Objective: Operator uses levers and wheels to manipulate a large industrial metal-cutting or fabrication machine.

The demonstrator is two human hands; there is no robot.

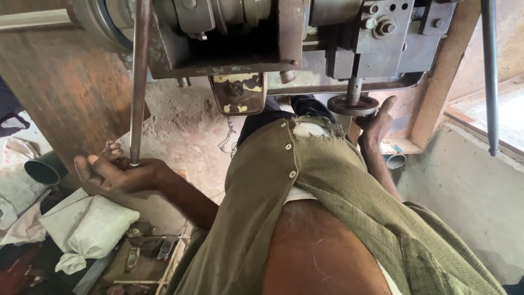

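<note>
A long metal rod (139, 76), round, dull grey-brown and rust-flecked, stands nearly upright at the left of the view. Its top runs out of sight past the machine, and its lower end sits in the left hand (117, 175). That grip is clamped on the rod: the fingers curl round its foot, the thumb sticks out to the left, and the forearm reaches in from the body with the wrist bent.

The right hand (377, 121) stretches forward on a straight arm to a small round handwheel (353, 105), dark and flat, on a short steel shaft under the machine. The fingers lie against its rim; whether they close round it cannot be told.

Above both hangs the heavy machine (284, 38), blocky cast iron with bolts and chipped paint. A worn olive shirt (305, 186) with pale buttons fills the middle. Lower left lie white sacks (93, 224) and a green pipe (43, 170). A second thin rod (489, 76) hangs at the right.
</note>
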